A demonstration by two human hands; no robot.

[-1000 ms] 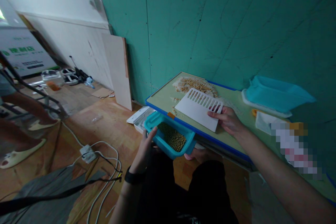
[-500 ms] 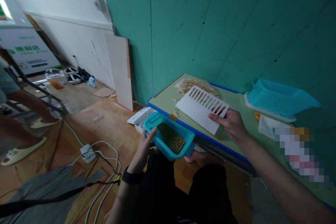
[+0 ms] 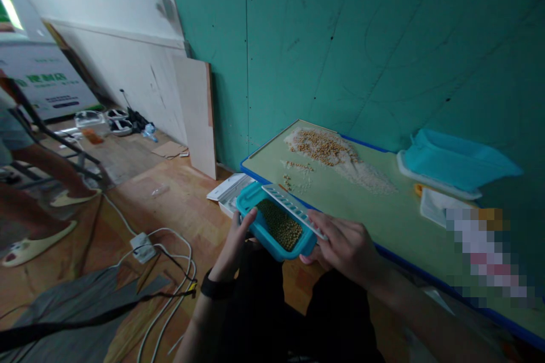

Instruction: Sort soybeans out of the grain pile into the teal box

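Left hand [image 3: 235,236] has its fingers wrapped on one end of the blue tub [image 3: 269,241] full of greenish beans [image 3: 277,222], right by the surface [image 3: 409,227]. Right hand's [image 3: 347,245] fingers are pinching a white slotted plate [image 3: 293,207], tilted along the tub's far rim, and a messy tan-and-white pile [image 3: 326,150] sits behind.

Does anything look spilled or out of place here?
Yes, a heap of tan beans and white grains lies loose on the table, with stray bits nearer the edge. It looks spilled beside the green beans kept inside the blue container, though I can't tell whether that's deliberate.
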